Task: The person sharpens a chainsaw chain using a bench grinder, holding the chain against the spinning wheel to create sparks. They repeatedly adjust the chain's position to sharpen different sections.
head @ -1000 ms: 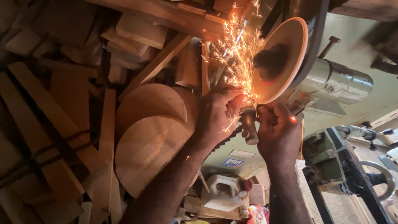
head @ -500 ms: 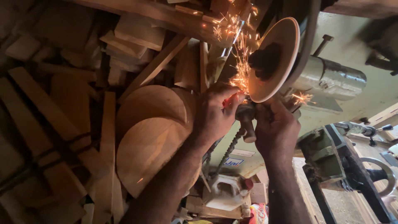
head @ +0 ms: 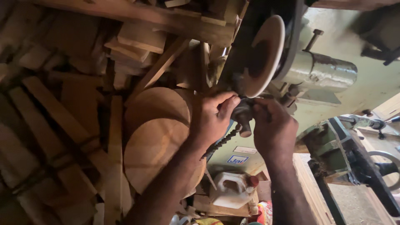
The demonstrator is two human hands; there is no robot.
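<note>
Dark steel auger bit (head: 227, 139), spiral-fluted, is held just below the grinding disc (head: 262, 54); its long axis runs diagonally, shank end up-right between the two hands, fluted tip pointing down-left toward the lower wooden disc (head: 156, 152). Upper end of bit sits in a stubby cylindrical holder (head: 242, 118), dark w/ a pale end face, approx. upright. Left hand (head: 212, 118): fingers curled closed round the bit's upper part, thumb pressed against the holder. Right hand (head: 273, 127): fingers folded in, fingertips pinching the holder from the right side; both hands almost touch across it. Grinding disc is pale, dished, tilted, its face turned down-left, mounted ahead of a grey-green cylindrical motor housing (head: 318, 71). No sparks visible at the disc. Left of the hands: two round wooden discs overlapping, upper one (head: 160, 104) partly behind the lower, w/ stacked timber offcuts (head: 62, 121) all around. Labels/packages: small rectangular sticker (head: 237, 159), white w/ blue lettering and a red mark, on the pale green machine body (head: 375, 83) directly below the hands; a plain whitish rectangular plate (head: 245, 149) just above it. Below that, a white plastic jerrycan (head: 231, 189) w/ red cap, lying tilted. A red-and-yellow printed packet (head: 262, 212) sits at the bottom edge, right of the can.
</note>
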